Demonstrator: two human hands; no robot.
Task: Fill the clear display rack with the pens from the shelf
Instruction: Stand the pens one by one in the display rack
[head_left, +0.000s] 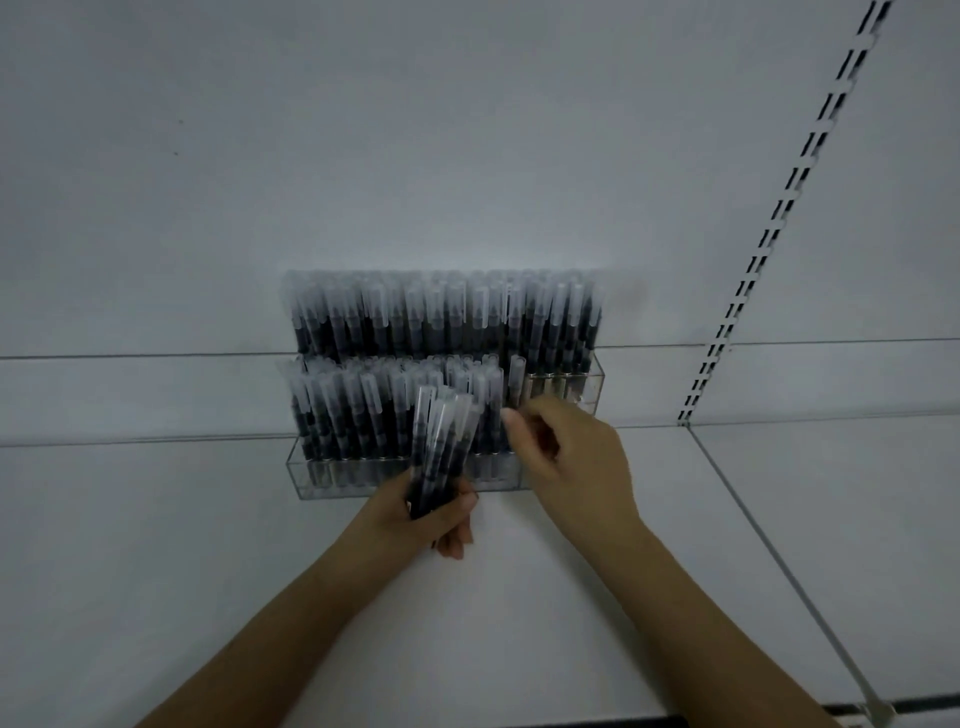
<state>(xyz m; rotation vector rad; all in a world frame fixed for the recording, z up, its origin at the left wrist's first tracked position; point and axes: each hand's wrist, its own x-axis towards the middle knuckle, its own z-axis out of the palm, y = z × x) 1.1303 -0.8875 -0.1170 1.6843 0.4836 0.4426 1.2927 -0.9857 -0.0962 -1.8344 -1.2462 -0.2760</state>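
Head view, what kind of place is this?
Probably a shop's stationery aisle: a white shelf with a slotted upright, and a clear rack packed with identical pens.

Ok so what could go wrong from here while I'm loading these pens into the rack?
The left hand grips a fanned bundle of pens near their lower ends, so one might slip out. The right hand reaches beside the packed front row of the clear rack; a nudge could tip standing pens. A single pen stands alone by the empty right slots and looks easy to knock.
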